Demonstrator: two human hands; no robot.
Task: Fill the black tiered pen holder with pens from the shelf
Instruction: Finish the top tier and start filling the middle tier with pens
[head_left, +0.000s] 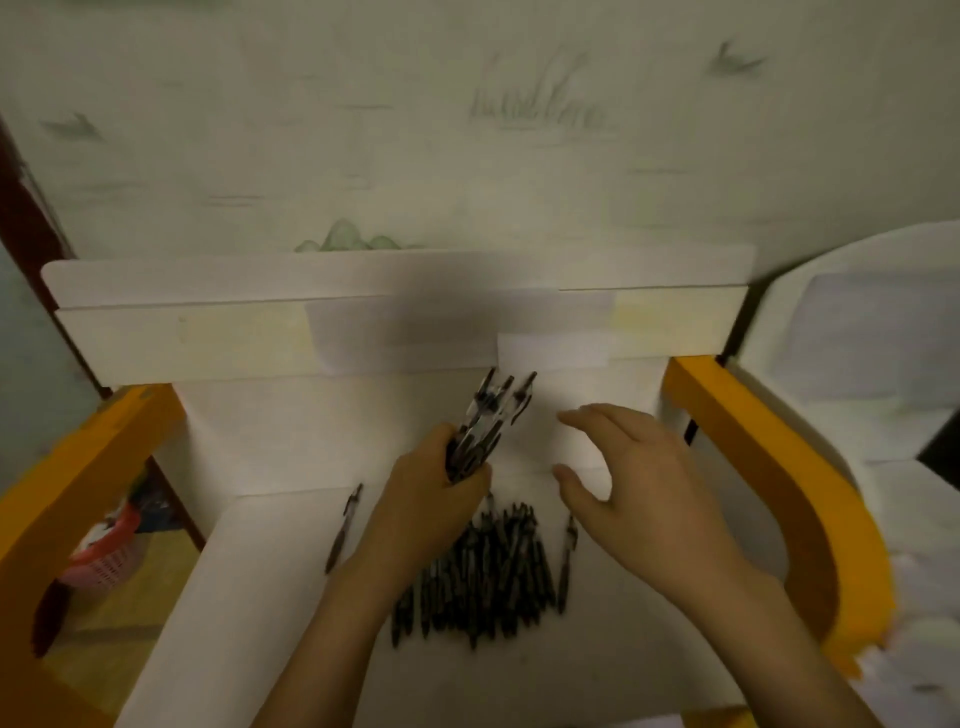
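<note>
White shelf (291, 545) has a big pile of pens (483, 566) left, left hand (436, 488) grips a bunch (488, 426), right hand (623, 467) spread empty, no holder seen.

Wall: pale wallpaper (363, 130) with faint green hills, reeds and birds, blurred.
Furniture: white panel surface (270, 571) set between orange-yellow armrests (769, 467); white upright board (208, 338) at the back.
Left: dark wooden frame (31, 218), red mesh basket (106, 556) low down on yellowish floor (130, 613).
Right: white chair (857, 338).
Light: dim, warm.
</note>
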